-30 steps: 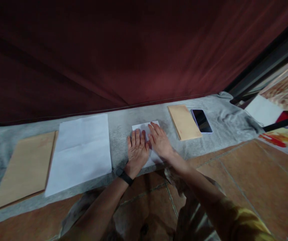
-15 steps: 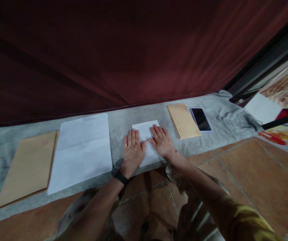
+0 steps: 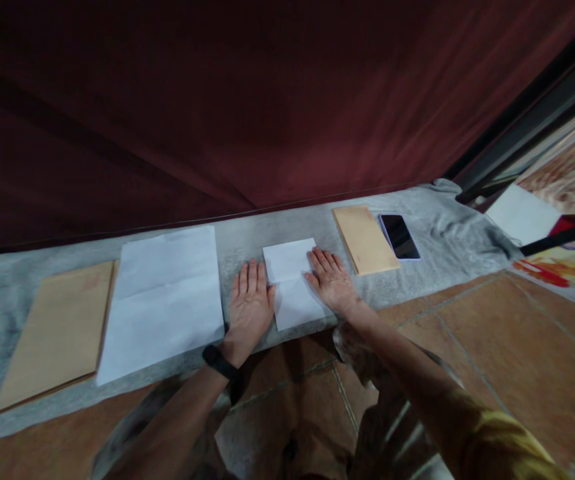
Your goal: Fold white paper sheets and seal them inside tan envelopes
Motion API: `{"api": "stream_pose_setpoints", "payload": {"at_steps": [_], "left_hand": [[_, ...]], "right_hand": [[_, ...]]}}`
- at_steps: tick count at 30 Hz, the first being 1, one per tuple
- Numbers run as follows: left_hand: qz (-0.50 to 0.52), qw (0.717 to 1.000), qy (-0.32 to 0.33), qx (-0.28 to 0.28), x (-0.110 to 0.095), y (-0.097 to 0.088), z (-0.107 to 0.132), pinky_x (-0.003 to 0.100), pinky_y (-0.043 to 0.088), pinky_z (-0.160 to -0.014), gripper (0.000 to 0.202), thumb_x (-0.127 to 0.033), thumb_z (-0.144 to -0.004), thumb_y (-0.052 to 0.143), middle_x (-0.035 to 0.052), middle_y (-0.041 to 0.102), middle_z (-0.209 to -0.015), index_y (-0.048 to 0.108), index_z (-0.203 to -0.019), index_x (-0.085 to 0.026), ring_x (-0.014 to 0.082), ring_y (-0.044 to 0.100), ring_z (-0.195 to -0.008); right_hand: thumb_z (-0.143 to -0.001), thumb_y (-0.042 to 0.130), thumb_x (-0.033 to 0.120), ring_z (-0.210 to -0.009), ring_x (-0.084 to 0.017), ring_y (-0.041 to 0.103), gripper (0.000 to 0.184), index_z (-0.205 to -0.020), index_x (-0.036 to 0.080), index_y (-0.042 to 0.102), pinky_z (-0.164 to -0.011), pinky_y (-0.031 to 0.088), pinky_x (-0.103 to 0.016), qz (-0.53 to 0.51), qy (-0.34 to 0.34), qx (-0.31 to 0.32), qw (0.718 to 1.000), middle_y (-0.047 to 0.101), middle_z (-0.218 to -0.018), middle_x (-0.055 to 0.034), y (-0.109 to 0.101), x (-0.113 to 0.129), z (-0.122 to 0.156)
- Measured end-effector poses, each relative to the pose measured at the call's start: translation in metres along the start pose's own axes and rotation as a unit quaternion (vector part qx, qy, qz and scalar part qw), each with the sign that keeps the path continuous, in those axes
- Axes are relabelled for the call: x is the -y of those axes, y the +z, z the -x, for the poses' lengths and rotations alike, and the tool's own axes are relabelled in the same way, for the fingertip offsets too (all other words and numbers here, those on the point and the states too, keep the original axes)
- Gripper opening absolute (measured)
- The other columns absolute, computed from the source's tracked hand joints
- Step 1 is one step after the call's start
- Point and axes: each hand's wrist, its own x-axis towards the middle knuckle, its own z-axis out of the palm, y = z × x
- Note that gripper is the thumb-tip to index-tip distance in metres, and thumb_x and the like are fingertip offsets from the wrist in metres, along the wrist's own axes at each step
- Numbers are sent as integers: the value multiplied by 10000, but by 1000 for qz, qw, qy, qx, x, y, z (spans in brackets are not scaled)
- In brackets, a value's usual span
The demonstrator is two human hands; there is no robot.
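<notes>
A small white sheet of paper (image 3: pixel 295 287), with a crease across its middle, lies on the grey cloth between my hands. My left hand (image 3: pixel 250 300) rests flat at the paper's left edge, fingers stretched out, a black band on the wrist. On the paper's right side lies my right hand (image 3: pixel 333 280), palm down with its fingers extended. Neither hand grips anything. Left of my left hand is a larger stack of white paper (image 3: pixel 165 300), creased across. Beyond my right hand sits a stack of small brown envelopes (image 3: pixel 366 240).
Large brown envelopes (image 3: pixel 55 333) lie at the far left. A phone (image 3: pixel 400 237) lies right of the small envelopes. The grey cloth (image 3: pixel 447 227) covers a narrow bench against a dark red curtain (image 3: pixel 267 100). A dark bar and printed sheets (image 3: pixel 567 267) are at the right.
My hands have moved apart, the left one sliding to the paper's left edge and the right one slightly rightward. More of the small paper shows between them.
</notes>
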Motion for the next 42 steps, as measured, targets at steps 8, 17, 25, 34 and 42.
{"api": "stream_pose_setpoints", "payload": {"at_steps": [8, 17, 25, 34, 42], "left_hand": [[65, 960, 248, 112, -33, -9, 34, 453, 253, -1261, 573, -414, -1024, 435, 85, 342, -1643, 382, -1545, -182, 243, 258, -1539], [27, 955, 273, 114, -8, -14, 51, 461, 272, -1256, 612, -432, -1010, 482, 119, 319, -1647, 357, -1555, -182, 249, 256, -1539], [-4, 955, 282, 95, 10, -14, 63, 446, 300, -1243, 666, -438, -1006, 489, 165, 319, -1640, 321, -1558, -106, 262, 278, -1530], [-19, 960, 263, 99, -1, -18, 66, 572, 237, -1242, 676, -492, -979, 538, 150, 366, -1623, 337, -1565, -220, 307, 294, -1523], [-17, 962, 251, 109, -6, -24, 69, 538, 238, -1254, 745, -553, -944, 566, 159, 327, -1638, 354, -1560, -192, 315, 262, -1533]], "right_hand": [[-1051, 368, 452, -1504, -309, 320, 610, -1566, 123, 360, -1222, 262, -516, 1, -5, 2, 1000, 366, -1615, -143, 1, -1, 0], [-1054, 365, 446, -1500, -296, 330, 597, -1566, 140, 365, -1226, 261, -501, 12, -5, 13, 1000, 374, -1615, -124, -3, -3, 0], [-1051, 390, 412, -1506, -283, 323, 582, -1550, 112, 389, -1233, 270, -479, 30, 7, 8, 1000, 375, -1614, -129, -6, -11, 6], [-1063, 369, 418, -1540, -250, 244, 541, -1567, 220, 372, -1239, 287, -479, -27, -158, 31, 987, 293, -1658, -68, -12, 23, 16], [-1054, 413, 435, -1521, -268, 295, 525, -1537, 231, 433, -1243, 271, -501, -22, -163, 44, 985, 338, -1637, -81, -8, 16, 26]]}}
